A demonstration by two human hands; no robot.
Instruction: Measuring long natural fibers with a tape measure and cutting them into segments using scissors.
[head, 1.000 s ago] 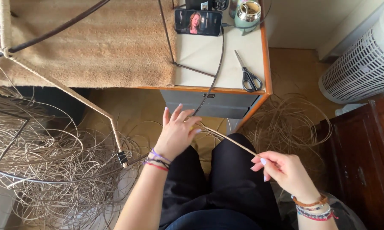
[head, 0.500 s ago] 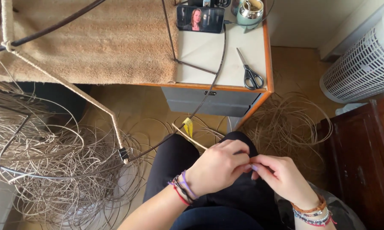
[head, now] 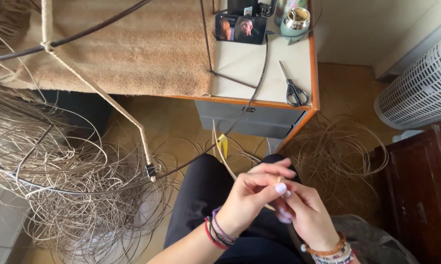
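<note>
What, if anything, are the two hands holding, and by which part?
Both the left hand and right hand pinch a thin cane strand at its near end, over the lap; the rest runs toward the floor.

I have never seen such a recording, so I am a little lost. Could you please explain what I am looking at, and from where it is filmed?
There is no machine here. The camera sits on a person's head and looks down at their lap. The left hand and right hand meet and pinch a thin cane strand between the fingers. On the table lie scissors, a phone and a woven mat. Loose cane coils lie on the floor.
</note>
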